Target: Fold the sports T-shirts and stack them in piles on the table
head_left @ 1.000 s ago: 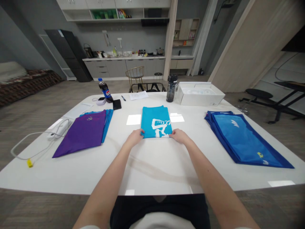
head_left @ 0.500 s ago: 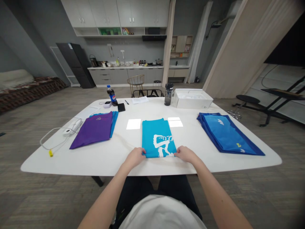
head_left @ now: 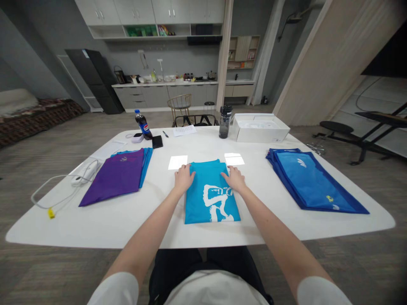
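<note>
A folded turquoise shirt (head_left: 197,199) with white lettering lies flat near the front middle of the white table. My left hand (head_left: 184,178) rests at its upper left edge, fingers apart and thumb over the cloth. On the opposite side, my right hand (head_left: 234,178) touches the upper right edge with its fingers spread. A purple folded garment (head_left: 117,176) lies on turquoise ones at the left. Folded blue garments (head_left: 311,178) are stacked at the right.
Along the back of the table (head_left: 127,231) stand a cola bottle (head_left: 144,126), a black wallet-like item (head_left: 157,142), a dark drink bottle (head_left: 225,123) and a white box (head_left: 260,128). A white cable with a power strip (head_left: 84,174) lies at the left.
Both hands have moved from the shirt's near corners to its upper side edges, and their fingers have opened. The camera view has shifted, with the table appearing closer.
</note>
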Demonstrator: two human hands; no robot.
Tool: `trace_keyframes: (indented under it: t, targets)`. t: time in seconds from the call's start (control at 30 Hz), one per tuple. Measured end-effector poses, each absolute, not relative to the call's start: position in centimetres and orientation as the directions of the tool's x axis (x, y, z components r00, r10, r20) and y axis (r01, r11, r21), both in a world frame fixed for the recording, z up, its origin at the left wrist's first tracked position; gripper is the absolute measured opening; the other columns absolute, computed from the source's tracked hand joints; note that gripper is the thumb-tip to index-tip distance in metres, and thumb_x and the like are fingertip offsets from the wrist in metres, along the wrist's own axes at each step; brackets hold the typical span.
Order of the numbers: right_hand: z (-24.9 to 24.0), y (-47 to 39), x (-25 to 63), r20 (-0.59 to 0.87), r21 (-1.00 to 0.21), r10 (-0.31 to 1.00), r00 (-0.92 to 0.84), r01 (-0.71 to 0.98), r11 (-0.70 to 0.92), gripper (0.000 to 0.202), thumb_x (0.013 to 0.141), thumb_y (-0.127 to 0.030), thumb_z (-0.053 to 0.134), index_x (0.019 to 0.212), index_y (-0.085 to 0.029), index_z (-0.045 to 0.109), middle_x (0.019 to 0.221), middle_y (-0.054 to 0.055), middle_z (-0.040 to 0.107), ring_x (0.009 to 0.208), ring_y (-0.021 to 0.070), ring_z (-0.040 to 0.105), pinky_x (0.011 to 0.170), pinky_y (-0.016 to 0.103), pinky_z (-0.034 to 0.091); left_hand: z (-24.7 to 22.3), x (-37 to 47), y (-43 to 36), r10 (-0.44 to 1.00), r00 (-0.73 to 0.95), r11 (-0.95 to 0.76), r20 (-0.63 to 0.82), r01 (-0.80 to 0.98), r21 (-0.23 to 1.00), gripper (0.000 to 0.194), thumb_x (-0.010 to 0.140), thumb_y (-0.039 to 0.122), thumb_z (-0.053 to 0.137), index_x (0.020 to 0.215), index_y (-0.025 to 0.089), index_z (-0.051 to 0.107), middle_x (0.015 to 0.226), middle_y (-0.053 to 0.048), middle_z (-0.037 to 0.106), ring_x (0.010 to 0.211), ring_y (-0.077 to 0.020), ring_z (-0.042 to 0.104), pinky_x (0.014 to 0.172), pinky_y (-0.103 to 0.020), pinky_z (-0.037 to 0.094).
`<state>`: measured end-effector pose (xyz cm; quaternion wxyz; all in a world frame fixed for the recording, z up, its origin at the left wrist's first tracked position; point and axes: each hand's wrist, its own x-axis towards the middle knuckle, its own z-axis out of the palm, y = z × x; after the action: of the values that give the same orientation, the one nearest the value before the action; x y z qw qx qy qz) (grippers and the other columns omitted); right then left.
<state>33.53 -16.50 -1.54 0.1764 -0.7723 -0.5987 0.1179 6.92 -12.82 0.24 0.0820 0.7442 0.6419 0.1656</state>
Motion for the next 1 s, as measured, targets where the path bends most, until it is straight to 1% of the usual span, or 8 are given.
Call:
trace_keyframes:
  t: [0.07, 0.17, 0.33, 0.5, 0.63, 0.73, 0.87, 1.0]
  targets:
    - [-2.0, -13.4, 33.5, 0.035, -0.387, 0.960, 0.277, 0.890, -0.243, 0.062, 0.098, -0.060, 0.050, 0.144, -0.018, 0.051, 0.142, 0.019, 0.055, 0.130, 0.0348, 0.050, 0.098, 0.047, 0.043, -0.3, 7.4, -9.1, 0.995, 0.030, -0.060, 0.092, 0.937, 0.345, 0.049, 0.099, 0.045, 0.054, 0.140, 0.020, 0.048, 0.139, -0.018, 0.059, 0.130, -0.0325, 0.055, 0.103, -0.044, 0.043]
    - [-3.1, -10.3, 34.4, 0.077, -0.354, 0.967, 0.243, 0.913, -0.201, 0.057, 0.097, -0.064, 0.049, 0.135, -0.022, 0.061, 0.136, 0.016, 0.058, 0.128, 0.0349, 0.049, 0.100, 0.049, 0.039, -1.2, 7.3, -4.9, 0.995, -0.011, 0.048, -0.103, 0.931, 0.362, 0.053, 0.093, 0.055, 0.062, 0.130, 0.018, 0.053, 0.134, -0.017, 0.064, 0.127, -0.0327, 0.060, 0.097, -0.040, 0.046]
    - [-4.9, -8.0, 36.4, 0.119, -0.373, 0.989, 0.082, 0.927, -0.032, 0.046, 0.097, -0.064, 0.051, 0.126, -0.033, 0.069, 0.118, 0.009, 0.066, 0.116, 0.0310, 0.054, 0.095, 0.046, 0.036, -1.9, 6.8, -1.5, 0.962, 0.062, 0.022, -0.266, 0.953, 0.303, 0.054, 0.087, 0.063, 0.065, 0.118, 0.020, 0.059, 0.125, -0.014, 0.071, 0.116, -0.0311, 0.067, 0.089, -0.035, 0.048]
    - [-4.7, -6.5, 37.5, 0.003, -0.418, 0.999, 0.037, 0.908, -0.032, 0.042, 0.093, -0.061, 0.059, 0.118, -0.031, 0.074, 0.109, 0.007, 0.070, 0.112, 0.0298, 0.056, 0.092, 0.043, 0.036, -1.5, 7.1, -0.1, 0.924, 0.085, 0.000, -0.373, 0.975, 0.220, 0.052, 0.086, 0.062, 0.066, 0.115, 0.019, 0.065, 0.128, -0.016, 0.070, 0.116, -0.0331, 0.067, 0.089, -0.036, 0.049]
    - [-3.4, -5.2, 37.4, -0.148, -0.418, 0.988, 0.044, 0.903, -0.103, 0.037, 0.089, -0.057, 0.066, 0.112, -0.030, 0.076, 0.116, 0.007, 0.072, 0.116, 0.0315, 0.057, 0.094, 0.043, 0.038, -1.6, 7.4, 0.2, 0.931, 0.109, -0.022, -0.350, 0.970, 0.244, 0.047, 0.084, 0.057, 0.070, 0.111, 0.018, 0.069, 0.126, -0.017, 0.071, 0.116, -0.0348, 0.067, 0.092, -0.038, 0.049]
    - [-2.4, -5.1, 36.7, -0.192, -0.404, 0.980, 0.059, 0.905, -0.134, 0.034, 0.089, -0.052, 0.069, 0.114, -0.030, 0.076, 0.119, 0.006, 0.072, 0.117, 0.0314, 0.058, 0.095, 0.042, 0.040, -1.8, 7.6, -0.5, 0.954, 0.109, -0.030, -0.278, 0.960, 0.277, 0.042, 0.084, 0.052, 0.072, 0.112, 0.020, 0.070, 0.126, -0.015, 0.072, 0.122, -0.0335, 0.065, 0.095, -0.037, 0.048]
    - [-2.2, -7.1, 35.5, -0.116, -0.390, 0.990, 0.085, 0.912, -0.124, 0.032, 0.096, -0.044, 0.061, 0.120, -0.026, 0.072, 0.129, 0.011, 0.067, 0.122, 0.0310, 0.055, 0.095, 0.042, 0.041, -1.6, 7.1, -2.2, 0.969, 0.116, -0.034, -0.219, 0.937, 0.347, 0.038, 0.085, 0.045, 0.072, 0.112, 0.019, 0.072, 0.118, -0.013, 0.075, 0.114, -0.0304, 0.068, 0.089, -0.033, 0.050]
    - [-2.5, -10.6, 35.3, 0.077, -0.370, 0.993, 0.093, 0.927, -0.058, 0.028, 0.099, -0.039, 0.056, 0.117, -0.022, 0.071, 0.125, 0.014, 0.064, 0.123, 0.0316, 0.052, 0.095, 0.044, 0.041, -0.5, 6.2, -4.0, 0.967, 0.178, -0.077, -0.182, 0.886, 0.458, 0.028, 0.085, 0.038, 0.072, 0.104, 0.018, 0.074, 0.104, -0.007, 0.078, 0.097, -0.0232, 0.071, 0.078, -0.027, 0.051]
